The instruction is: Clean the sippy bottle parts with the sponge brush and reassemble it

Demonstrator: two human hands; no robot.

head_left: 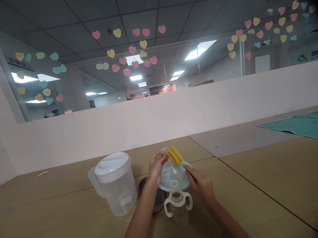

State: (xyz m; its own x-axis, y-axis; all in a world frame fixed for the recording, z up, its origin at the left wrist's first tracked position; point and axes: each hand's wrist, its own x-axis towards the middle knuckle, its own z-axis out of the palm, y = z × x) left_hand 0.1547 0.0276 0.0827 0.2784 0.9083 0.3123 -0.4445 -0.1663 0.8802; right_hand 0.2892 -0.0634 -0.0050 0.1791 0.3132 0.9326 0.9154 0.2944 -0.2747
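Note:
My right hand (201, 183) grips the handle of a sponge brush with a yellow head (175, 155). Closed at the fingertips, my left hand (156, 165) pinches a small whitish piece (164, 149) beside the sponge. A thin pale straw with a white rounded end (174, 171) seems to hang from that piece. Below both hands is a pale translucent bowl (166, 184), with a small whitish ring (174, 184) at its near side. Closer to me stands an uncapped clear baby bottle (180, 214) with two white handles. My left forearm partly hides a dark round dish (157, 201).
A clear plastic pitcher (120, 195) with a white lid stands left of my left arm. At the far right a teal cloth (308, 123) lies on the table (263, 184). Behind runs a low white wall (148, 125) under windows with heart-shaped notes.

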